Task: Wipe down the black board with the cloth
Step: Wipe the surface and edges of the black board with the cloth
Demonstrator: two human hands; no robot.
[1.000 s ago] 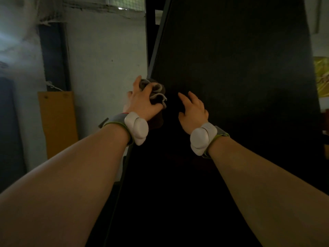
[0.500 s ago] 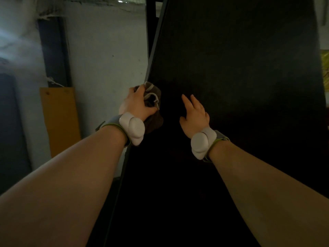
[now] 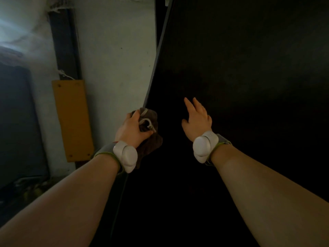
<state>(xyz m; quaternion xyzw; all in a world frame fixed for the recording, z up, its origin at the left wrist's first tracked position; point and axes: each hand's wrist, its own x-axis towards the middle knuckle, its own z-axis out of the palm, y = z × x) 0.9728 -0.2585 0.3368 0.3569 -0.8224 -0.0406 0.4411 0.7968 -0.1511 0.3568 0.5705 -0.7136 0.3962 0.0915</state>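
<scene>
The black board [image 3: 240, 90] fills the middle and right of the view, a tall dark panel whose long axis runs from the near bottom edge to the far top. Its left edge, trimmed with a thin grey strip, slants from lower left to upper right, so the board narrows toward the far end.

The left hand [image 3: 130, 130] grips the cloth [image 3: 151, 138], a bunched brown rag with a pale hem showing in the folds. The fingers are curled round the bundle and the thumb is clamped on its near side. The cloth sits right at the board's left edge, about midway along it, with a loose flap hanging toward the wrist (part of it is hidden behind the hand).

The right hand [image 3: 196, 120] is spread on or just above the board's face, to the right of the cloth and apart from it. Its fingers are straight and point toward the far end, holding nothing. Whether the palm actually touches the surface cannot be told in the dim light.

Each wrist carries a white wrist device [image 3: 125, 155] on a grey band.

To the left of the board stands a pale wall [image 3: 115, 50], with an orange panel [image 3: 72, 120] leaning against it and a dark post [image 3: 65, 43] rising above that.
</scene>
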